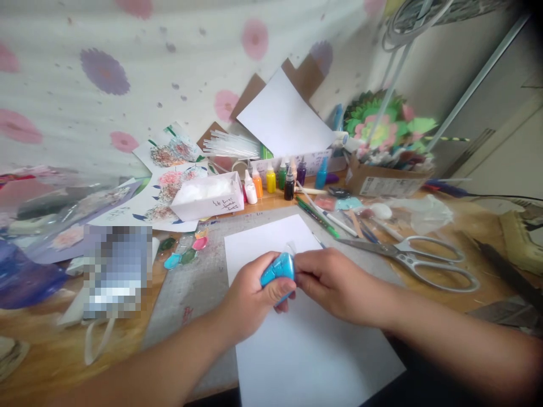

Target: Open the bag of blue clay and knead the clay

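My left hand [254,288] is wrapped round a small, shiny blue packet [276,270], its thumb pressed across the front. A bit of clear film sticks up from the packet's top right. On the packet's right side, my right hand [326,277] is closed, with thumb and forefinger pinched together at the edge. What lies between those fingertips is mostly hidden. Both hands are above a white sheet of paper [309,356], which lies on a grey cutting mat [182,316].
Large scissors [407,254] lie open at the right. Paint bottles [271,178] stand behind the mat beside a white box [207,198]. A cardboard box [388,178] holds assorted supplies. Paint-coated plastic petals [186,255] and a blurred-out object [119,271] are left.
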### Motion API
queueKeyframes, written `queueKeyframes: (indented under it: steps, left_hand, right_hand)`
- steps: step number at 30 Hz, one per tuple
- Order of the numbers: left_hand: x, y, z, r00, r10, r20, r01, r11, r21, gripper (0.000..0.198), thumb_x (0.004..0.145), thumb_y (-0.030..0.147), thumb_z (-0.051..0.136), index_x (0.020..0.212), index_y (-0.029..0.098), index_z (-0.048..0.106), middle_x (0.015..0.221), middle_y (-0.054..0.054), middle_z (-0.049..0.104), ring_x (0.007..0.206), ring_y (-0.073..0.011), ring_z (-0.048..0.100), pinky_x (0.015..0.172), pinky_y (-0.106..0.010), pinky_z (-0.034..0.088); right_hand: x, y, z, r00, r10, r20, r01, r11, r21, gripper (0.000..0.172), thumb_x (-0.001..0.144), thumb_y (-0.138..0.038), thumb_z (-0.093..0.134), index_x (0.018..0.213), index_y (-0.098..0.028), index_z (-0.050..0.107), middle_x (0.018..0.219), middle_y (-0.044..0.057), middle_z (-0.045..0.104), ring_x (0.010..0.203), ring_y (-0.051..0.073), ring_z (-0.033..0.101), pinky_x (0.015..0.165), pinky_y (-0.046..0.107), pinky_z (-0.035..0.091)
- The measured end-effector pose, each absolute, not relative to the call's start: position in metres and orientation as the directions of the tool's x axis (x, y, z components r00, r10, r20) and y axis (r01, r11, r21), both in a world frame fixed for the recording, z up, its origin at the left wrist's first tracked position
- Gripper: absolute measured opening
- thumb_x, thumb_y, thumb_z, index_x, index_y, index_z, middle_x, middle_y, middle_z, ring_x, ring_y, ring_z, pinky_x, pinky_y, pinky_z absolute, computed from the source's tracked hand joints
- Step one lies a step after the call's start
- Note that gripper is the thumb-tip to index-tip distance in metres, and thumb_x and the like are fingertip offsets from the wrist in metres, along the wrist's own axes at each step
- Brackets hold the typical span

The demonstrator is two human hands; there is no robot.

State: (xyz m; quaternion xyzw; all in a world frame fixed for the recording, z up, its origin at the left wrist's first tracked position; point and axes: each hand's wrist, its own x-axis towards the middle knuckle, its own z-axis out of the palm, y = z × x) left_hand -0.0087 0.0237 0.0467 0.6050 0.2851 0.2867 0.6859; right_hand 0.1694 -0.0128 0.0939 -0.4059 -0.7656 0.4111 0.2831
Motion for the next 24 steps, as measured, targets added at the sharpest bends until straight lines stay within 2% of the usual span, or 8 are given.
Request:
queueKeyframes:
  steps: [2,5,7,10,12,16,20,24]
  left_hand:
    - [-0.010,0.026,0.047,0.642,0.767,-0.016,-0.100,0.104,0.989,0.033,0.083,0.047,0.064,0.089,0.015,0.056,0.071,-0.001,0.059,0.059,-0.0120,0.056,0.054,-0.025,0.044]
    - [-0.010,0.030,0.049,0.601,0.799,-0.024,-0.186,0.168,0.968,0.035,0.082,0.048,0.065,0.090,0.016,0.055,0.069,-0.002,0.061,0.056,-0.0124,0.056,0.050,-0.023,0.041]
    - [-0.009,0.032,0.051,0.589,0.807,-0.042,-0.224,0.213,0.951,0.036,0.080,0.049,0.067,0.089,0.016,0.055,0.066,-0.001,0.060,0.052,-0.0109,0.054,0.047,-0.022,0.039]
    - [-0.008,0.032,0.053,0.588,0.808,-0.045,-0.252,0.236,0.938,0.034,0.080,0.047,0.068,0.086,0.016,0.054,0.065,0.001,0.059,0.050,-0.0085,0.052,0.047,-0.020,0.038]
    - [-0.009,0.030,0.052,0.616,0.786,-0.047,-0.227,0.234,0.945,0.032,0.082,0.045,0.066,0.087,0.016,0.055,0.066,0.000,0.061,0.052,-0.0091,0.054,0.049,-0.020,0.040]
    - [-0.011,0.026,0.048,0.656,0.752,-0.072,-0.116,0.195,0.974,0.026,0.085,0.042,0.063,0.091,0.018,0.057,0.073,-0.001,0.061,0.061,-0.0120,0.058,0.052,-0.022,0.044]
    - [-0.011,0.024,0.047,0.707,0.701,-0.092,-0.072,0.201,0.977,0.027,0.084,0.042,0.064,0.094,0.017,0.058,0.073,-0.001,0.060,0.064,-0.0130,0.058,0.051,-0.023,0.045]
    - [-0.008,0.023,0.051,0.724,0.684,-0.092,-0.057,0.192,0.980,0.035,0.080,0.047,0.067,0.091,0.015,0.056,0.071,0.000,0.057,0.063,-0.0125,0.056,0.050,-0.022,0.045]
  right_hand:
    - [0.174,-0.012,0.096,-0.450,0.882,0.139,0.424,0.348,-0.836,0.026,0.085,-0.006,0.044,0.072,-0.018,0.063,0.073,-0.002,0.068,0.071,0.011,0.062,0.069,0.021,0.046]
    - [0.192,-0.009,0.097,-0.257,0.951,0.172,0.471,0.279,-0.837,0.020,0.085,-0.020,0.051,0.067,-0.018,0.058,0.059,-0.002,0.056,0.055,0.010,0.050,0.052,0.022,0.039]
    - [0.207,-0.008,0.095,-0.158,0.974,0.161,0.414,0.213,-0.885,0.023,0.085,-0.026,0.053,0.064,-0.019,0.055,0.053,-0.003,0.049,0.049,0.010,0.043,0.046,0.022,0.034]
    - [0.221,-0.008,0.093,-0.090,0.984,0.156,0.298,0.176,-0.938,0.027,0.088,-0.030,0.053,0.063,-0.019,0.053,0.055,-0.003,0.049,0.048,0.009,0.044,0.046,0.023,0.035]
    - [0.220,-0.010,0.094,-0.112,0.983,0.142,0.306,0.170,-0.937,0.026,0.089,-0.034,0.053,0.068,-0.019,0.055,0.060,-0.002,0.053,0.052,0.010,0.047,0.049,0.023,0.037]
    - [0.203,-0.017,0.098,-0.260,0.956,0.135,0.481,0.249,-0.841,0.028,0.092,-0.039,0.049,0.074,-0.018,0.056,0.064,-0.002,0.052,0.057,0.010,0.045,0.052,0.023,0.036]
    - [0.187,-0.019,0.098,-0.322,0.937,0.133,0.607,0.312,-0.731,0.025,0.094,-0.027,0.044,0.070,-0.019,0.049,0.062,-0.003,0.051,0.057,0.009,0.044,0.053,0.021,0.035]
    - [0.178,-0.017,0.092,-0.395,0.910,0.122,0.626,0.364,-0.690,0.023,0.092,-0.019,0.043,0.070,-0.018,0.049,0.068,-0.002,0.059,0.060,0.009,0.049,0.056,0.021,0.035]
